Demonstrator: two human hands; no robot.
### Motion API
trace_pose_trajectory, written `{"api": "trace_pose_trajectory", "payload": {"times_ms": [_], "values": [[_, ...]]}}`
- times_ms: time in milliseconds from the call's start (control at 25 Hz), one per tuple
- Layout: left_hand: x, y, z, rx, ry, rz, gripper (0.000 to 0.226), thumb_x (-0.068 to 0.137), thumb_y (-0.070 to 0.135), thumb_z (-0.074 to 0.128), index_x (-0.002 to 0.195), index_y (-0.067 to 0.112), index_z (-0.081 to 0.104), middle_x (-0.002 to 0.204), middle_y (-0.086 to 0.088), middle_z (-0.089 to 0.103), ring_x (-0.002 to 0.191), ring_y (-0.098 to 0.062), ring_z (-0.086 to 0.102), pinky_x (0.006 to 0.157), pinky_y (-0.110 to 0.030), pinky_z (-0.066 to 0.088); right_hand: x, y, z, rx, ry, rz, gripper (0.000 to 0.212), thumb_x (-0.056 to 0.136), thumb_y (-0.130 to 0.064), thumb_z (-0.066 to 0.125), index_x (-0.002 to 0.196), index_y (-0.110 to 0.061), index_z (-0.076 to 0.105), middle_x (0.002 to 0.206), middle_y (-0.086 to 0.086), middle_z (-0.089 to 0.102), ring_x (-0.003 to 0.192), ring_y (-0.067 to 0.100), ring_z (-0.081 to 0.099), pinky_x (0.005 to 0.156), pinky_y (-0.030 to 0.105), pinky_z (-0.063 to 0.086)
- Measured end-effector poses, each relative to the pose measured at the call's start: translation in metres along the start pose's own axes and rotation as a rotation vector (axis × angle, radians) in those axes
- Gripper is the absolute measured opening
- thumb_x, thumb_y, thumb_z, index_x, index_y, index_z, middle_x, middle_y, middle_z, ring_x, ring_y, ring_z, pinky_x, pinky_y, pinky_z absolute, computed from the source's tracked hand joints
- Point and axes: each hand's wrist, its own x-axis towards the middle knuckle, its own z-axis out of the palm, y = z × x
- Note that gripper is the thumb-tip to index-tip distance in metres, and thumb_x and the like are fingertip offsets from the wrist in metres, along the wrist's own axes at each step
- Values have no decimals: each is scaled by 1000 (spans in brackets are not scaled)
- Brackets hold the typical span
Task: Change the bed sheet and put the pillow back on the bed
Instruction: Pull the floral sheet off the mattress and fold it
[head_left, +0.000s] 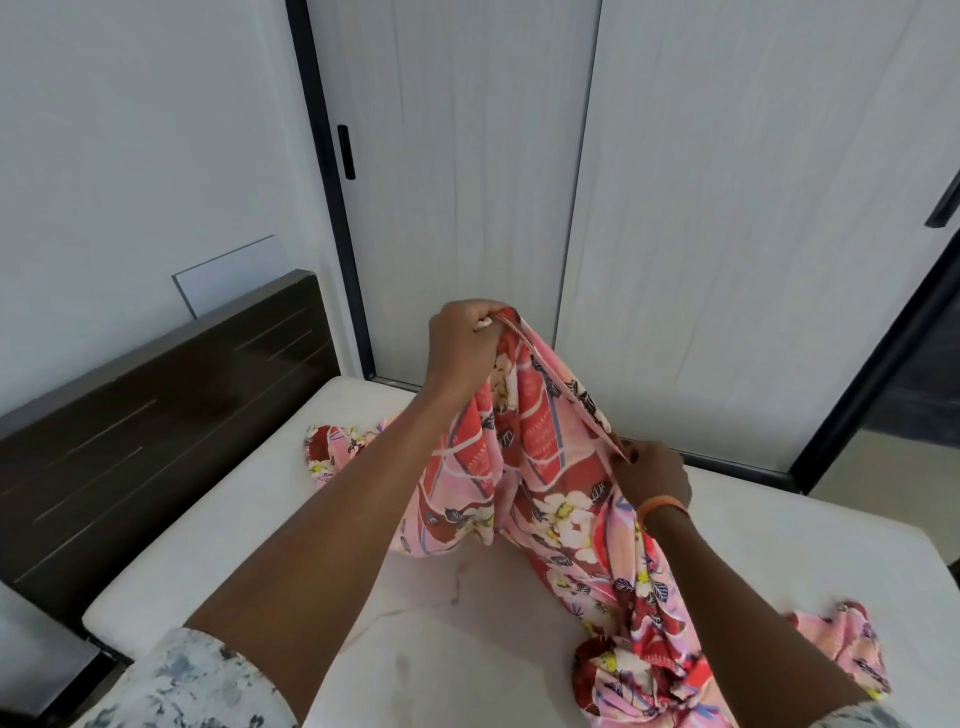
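Observation:
A pink and red floral bed sheet (540, 457) hangs bunched above a bare white mattress (363, 618). My left hand (462, 343) grips the sheet's hemmed edge high up, fingers curled round it. Lower and to the right, my right hand (654, 478) pinches the same edge; an orange band sits on its wrist. The hem runs taut between both hands. The rest of the sheet trails in folds over the mattress toward the bottom right, and one end lies near the headboard. No pillow is in view.
A dark wooden headboard (156, 415) runs along the left of the bed. White wardrobe doors (701, 208) with black frames stand close behind the mattress. A white wall (130, 156) is at the left.

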Motion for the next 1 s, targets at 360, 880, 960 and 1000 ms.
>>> {"api": "trace_pose_trajectory", "payload": {"times_ms": [360,880,960,1000], "values": [[13,-20,-10,218,-5,-190,25,90,6,55,99,20,74,96,8,71,95,-10,66,86,-24,51,-1,10,0,608,-91,89,22,70,-24,54,76,-16,73,83,12,69,88,29,64,72,32,42],[-46,-5,44,175,-384,163,19,96,18,58,104,15,75,95,-4,75,86,-19,69,77,-36,54,-4,-92,-103,536,-418,-252,15,80,-9,73,92,-7,65,84,9,68,72,22,64,63,28,52],[-37,-1,37,255,-350,197,26,98,13,50,110,16,73,104,-4,75,94,-21,68,84,-34,53,3,-74,-95,183,-298,-497,26,75,-11,78,94,-14,62,88,1,65,78,19,62,68,28,46],[-33,0,34,278,-312,216,28,98,12,47,110,17,72,104,-4,74,95,-21,68,84,-34,53,6,-65,-89,64,-233,-573,21,74,-12,74,89,-17,60,84,0,62,78,20,60,68,29,44]]}}
